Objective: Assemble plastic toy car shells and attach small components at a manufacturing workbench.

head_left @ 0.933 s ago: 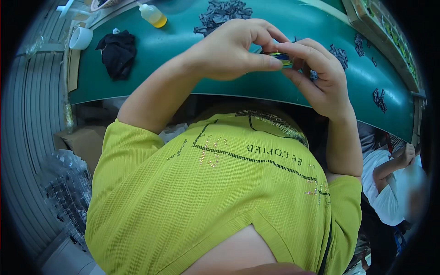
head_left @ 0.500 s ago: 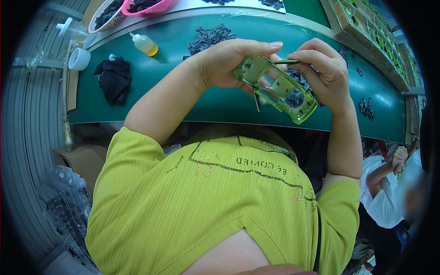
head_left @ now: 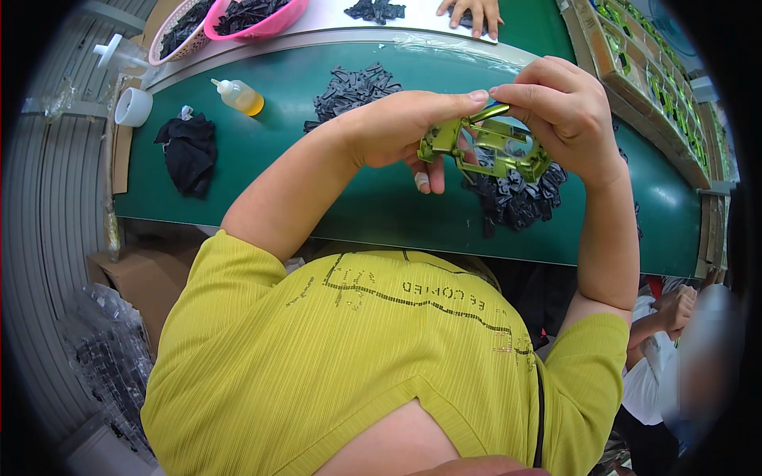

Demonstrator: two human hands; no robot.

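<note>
Both my hands hold a shiny green toy car body (head_left: 486,147) above the green conveyor belt (head_left: 365,206). My left hand (head_left: 405,127) grips its left end with thumb and fingers. My right hand (head_left: 559,111) pinches the upper right edge, fingertips meeting my left thumb at the top. Under the car body lies a heap of small black plastic parts (head_left: 516,198). A second heap of black parts (head_left: 349,89) lies farther back on the belt.
A small bottle of yellow liquid (head_left: 238,96), a black cloth (head_left: 189,151) and a white tape roll (head_left: 132,106) are at the left. Pink baskets of black parts (head_left: 246,16) stand at the back. Another person's hand (head_left: 472,11) rests beyond. Trays of green pieces (head_left: 651,79) line the right.
The car body has been raised and turned in my hands; it showed its long side half a second ago, now it is more edge-on. The view has tilted up, showing the far table.
</note>
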